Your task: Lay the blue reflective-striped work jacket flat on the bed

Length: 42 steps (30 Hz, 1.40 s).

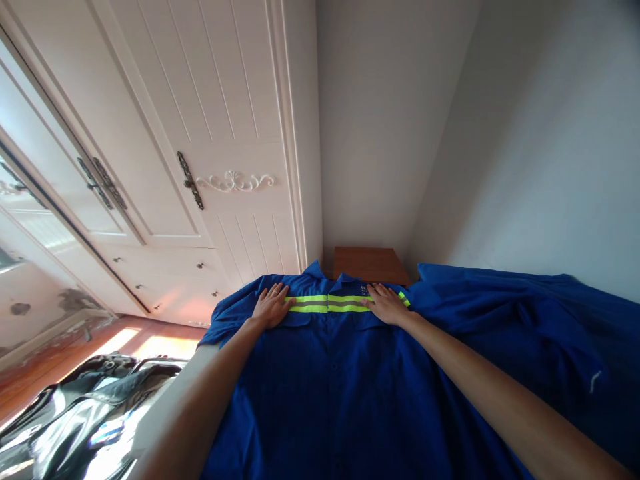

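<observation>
— While both my arms reach straight out, where are the hands?
— Left hand (271,306) and right hand (386,305) lie flat, fingers released, pressing the blue shirt (330,373) spread on the bed.

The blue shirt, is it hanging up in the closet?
No, the blue shirt lies spread out flat with the left hand and the right hand pressing on its chest, and the wardrobe doors are shut.
</observation>
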Available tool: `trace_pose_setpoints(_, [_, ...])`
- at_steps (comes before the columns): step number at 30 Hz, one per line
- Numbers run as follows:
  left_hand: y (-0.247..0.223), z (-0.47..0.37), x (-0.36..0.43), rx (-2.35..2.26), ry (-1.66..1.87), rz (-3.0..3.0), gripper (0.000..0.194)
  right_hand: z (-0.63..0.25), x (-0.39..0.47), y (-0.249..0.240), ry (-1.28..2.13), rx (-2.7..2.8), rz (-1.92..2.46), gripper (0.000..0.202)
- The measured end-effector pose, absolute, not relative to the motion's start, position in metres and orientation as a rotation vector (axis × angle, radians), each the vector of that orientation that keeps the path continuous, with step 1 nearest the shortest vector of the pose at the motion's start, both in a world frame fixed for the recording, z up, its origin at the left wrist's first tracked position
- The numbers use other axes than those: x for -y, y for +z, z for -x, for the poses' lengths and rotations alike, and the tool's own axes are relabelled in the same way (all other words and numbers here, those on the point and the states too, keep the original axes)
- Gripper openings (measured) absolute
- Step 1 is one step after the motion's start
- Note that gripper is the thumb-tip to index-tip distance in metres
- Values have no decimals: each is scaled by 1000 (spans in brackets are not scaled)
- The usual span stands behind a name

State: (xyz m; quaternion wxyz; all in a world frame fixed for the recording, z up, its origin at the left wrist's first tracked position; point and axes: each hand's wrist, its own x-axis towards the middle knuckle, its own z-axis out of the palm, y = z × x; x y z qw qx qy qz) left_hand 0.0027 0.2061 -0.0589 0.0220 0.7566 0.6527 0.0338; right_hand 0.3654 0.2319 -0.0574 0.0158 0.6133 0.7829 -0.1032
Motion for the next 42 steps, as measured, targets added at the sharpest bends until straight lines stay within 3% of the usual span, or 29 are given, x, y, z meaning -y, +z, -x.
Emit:
trace_pose_setpoints(9, [-24,-49,-243,-1958,442,-2413,51,-376,-220,-72,-97,-2594,-1965,68])
trace_pose_setpoints(15, [-21,-73,-285,-1766,402,-2475,85,-373,-204,-63,-143,-2589,-1941,67])
trace_pose_setpoints(22, [-20,-59,-254,-1468,269,-2639,40,-380,-186,-64,-145,-2598,-1918,66])
trace_pose_setpoints(27, [-32,-44,-211,-1331,243,-2693,55,-384,-173,-68,-119,-2576,-1891,65])
trace_pose_setpoints(30, [-45,-40,-188,-1395,196,-2633,63,-383,-164,-54,-120,-2500,-1864,64])
trace_pose_setpoints(33, [-51,-39,-172,-1438,183,-2593,68,-375,-164,-21,-193,-2413,-1835,46])
trace_pose_setpoints(38, [-34,-37,-182,-1577,410,-2460,56,-339,-193,32,-51,-2626,-2123,38])
trace_pose_setpoints(42, [-19,-41,-214,-1762,496,-2416,49,-298,-225,32,-88,-2689,-1953,36])
